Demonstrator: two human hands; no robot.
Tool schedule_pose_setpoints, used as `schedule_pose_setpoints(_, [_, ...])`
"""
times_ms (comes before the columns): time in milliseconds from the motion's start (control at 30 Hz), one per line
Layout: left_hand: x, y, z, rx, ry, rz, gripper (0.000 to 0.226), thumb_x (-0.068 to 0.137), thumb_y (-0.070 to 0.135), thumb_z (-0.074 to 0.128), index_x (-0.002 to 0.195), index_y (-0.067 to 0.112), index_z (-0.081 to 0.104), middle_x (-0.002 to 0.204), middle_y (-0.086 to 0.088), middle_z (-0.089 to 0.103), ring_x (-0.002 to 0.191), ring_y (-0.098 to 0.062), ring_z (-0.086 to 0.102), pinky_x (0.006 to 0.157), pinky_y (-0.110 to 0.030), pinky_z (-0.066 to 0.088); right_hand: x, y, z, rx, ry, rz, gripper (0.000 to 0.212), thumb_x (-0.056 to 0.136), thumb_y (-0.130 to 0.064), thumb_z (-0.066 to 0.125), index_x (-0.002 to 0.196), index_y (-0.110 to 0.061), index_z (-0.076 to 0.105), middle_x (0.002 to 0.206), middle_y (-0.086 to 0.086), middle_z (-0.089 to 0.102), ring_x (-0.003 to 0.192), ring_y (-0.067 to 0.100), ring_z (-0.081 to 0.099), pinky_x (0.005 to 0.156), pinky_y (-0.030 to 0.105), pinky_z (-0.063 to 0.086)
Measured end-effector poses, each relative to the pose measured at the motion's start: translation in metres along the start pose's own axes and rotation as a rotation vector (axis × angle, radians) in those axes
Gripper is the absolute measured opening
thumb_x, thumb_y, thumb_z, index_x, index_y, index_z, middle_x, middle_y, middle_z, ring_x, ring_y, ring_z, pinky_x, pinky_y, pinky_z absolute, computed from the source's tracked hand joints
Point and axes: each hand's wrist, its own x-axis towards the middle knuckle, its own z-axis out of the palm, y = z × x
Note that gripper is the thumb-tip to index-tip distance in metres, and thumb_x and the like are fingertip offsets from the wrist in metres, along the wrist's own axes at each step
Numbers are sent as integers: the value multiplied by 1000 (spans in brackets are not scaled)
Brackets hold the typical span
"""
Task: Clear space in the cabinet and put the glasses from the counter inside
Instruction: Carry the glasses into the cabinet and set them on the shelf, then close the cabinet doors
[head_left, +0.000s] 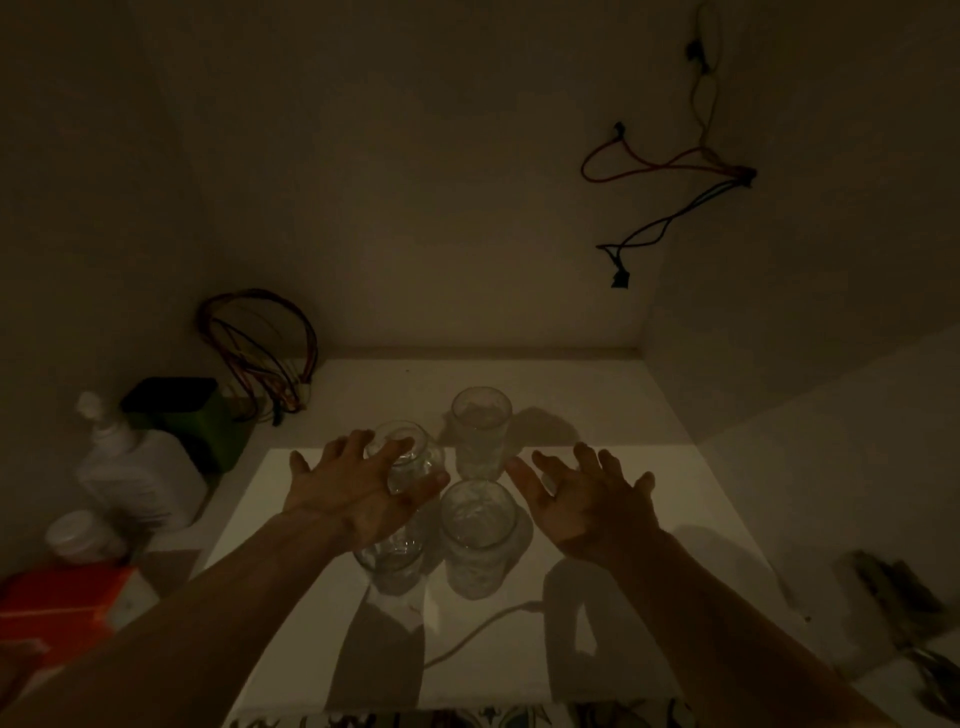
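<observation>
We see four glasses standing close together on the white shelf (597, 415) inside the cabinet: our left hand (358, 493) has its fingers spread and curled over the back left glass (408, 457), touching its rim, while our right hand (582, 499) is wide open beside the front right glass (478, 535) and holds nothing. The back right glass (480, 431) and the front left glass (389, 561) stand just beside them, so a small bump could make them knock and tip. It is dark here, and our left arm hides part of the front left glass, so we might hit it.
</observation>
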Motion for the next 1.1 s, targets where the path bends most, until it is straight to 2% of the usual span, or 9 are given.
schedule_pose_setpoints(267, [-28,16,-22,57,-91,-3,105,61,98,0,153,51,16,164,0,16,149,-29,16,115,-69,9,-32,-5,-15,-30,-44,-12,75,90,-78,5,151,-44,32,161,9,28,148,36,22,113,71,15])
schedule_pose_setpoints(367, [-51,24,-43,73,-148,-1,112,55,99,-4,154,51,12,166,0,14,150,-29,14,115,-69,8,-52,-9,-32,15,-95,11,81,86,-82,-1,151,-46,30,164,6,24,150,33,18,114,71,10])
schedule_pose_setpoints(467, [-77,30,-67,74,-207,3,121,47,101,-12,154,50,10,166,0,14,150,-31,13,115,-70,8,-73,-12,-51,-21,-163,18,83,84,-83,-5,150,-46,29,159,7,28,147,36,23,111,72,15])
schedule_pose_setpoints(533, [-93,32,-85,91,-235,4,120,47,100,-13,154,51,9,166,0,14,150,-31,13,114,-70,8,-88,-15,-64,-33,-203,26,71,90,-80,7,149,-44,27,154,8,32,144,37,25,109,74,17])
schedule_pose_setpoints(600, [-112,35,-105,82,-257,4,115,51,99,-8,154,51,8,166,0,13,150,-31,13,114,-70,9,-109,-17,-85,-3,-225,43,65,92,-77,17,149,-47,24,157,7,28,146,37,20,110,74,13])
schedule_pose_setpoints(767, [-161,47,-167,27,-324,12,104,62,101,3,153,51,11,166,2,12,150,-28,12,115,-70,6,-166,-30,-163,56,-338,67,77,85,-84,8,152,-49,23,163,3,21,150,34,13,114,73,6])
schedule_pose_setpoints(933, [-227,65,-235,-3,-455,4,100,63,100,4,152,54,6,166,5,9,151,-26,9,116,-66,8,-239,-51,-249,45,-482,107,85,81,-79,1,149,-43,36,162,5,30,148,33,24,116,63,13])
schedule_pose_setpoints(1000, [-254,69,-256,4,-461,19,99,66,99,4,153,52,6,167,1,11,151,-28,11,117,-65,8,-266,-58,-273,53,-454,124,86,85,-82,2,150,-39,38,159,11,35,146,36,26,116,66,13])
schedule_pose_setpoints(1100, [-293,73,-275,-11,-408,21,95,70,95,7,153,49,11,165,-1,17,149,-26,15,116,-63,12,-306,-66,-293,73,-418,86,87,84,-84,0,154,-41,27,164,11,23,151,34,14,116,68,11])
